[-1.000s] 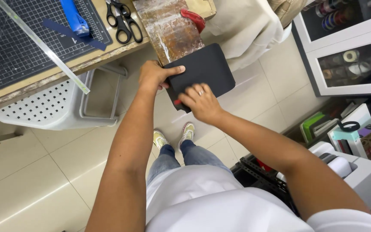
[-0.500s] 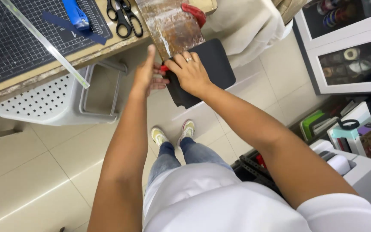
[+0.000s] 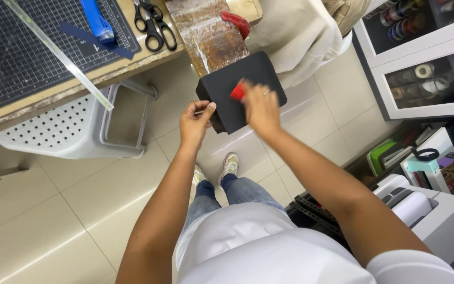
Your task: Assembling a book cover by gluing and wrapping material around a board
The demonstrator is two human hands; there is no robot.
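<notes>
A black rectangular box-like piece (image 3: 240, 79) is held out over the floor, just off the workbench's edge. My left hand (image 3: 196, 122) grips its lower left corner with fingers closed. Over the black face, my right hand (image 3: 258, 107) is blurred with motion and holds a small red tool (image 3: 237, 92) against the surface. My legs and pale shoes (image 3: 230, 162) show below on the tiled floor.
The workbench (image 3: 132, 60) carries a dark cutting mat (image 3: 22, 47), a clear long ruler (image 3: 59, 52), a blue tool (image 3: 96, 21), black scissors (image 3: 155, 22) and a glue-stained board (image 3: 208, 31). A grey perforated stool (image 3: 64, 129) stands underneath. A white cabinet (image 3: 426, 58) and machine (image 3: 426, 210) stand to the right.
The black piece has been tilted and shifted right. My right hand, flat on it earlier, now moves the red tool over its face. My left hand slid to the lower corner.
</notes>
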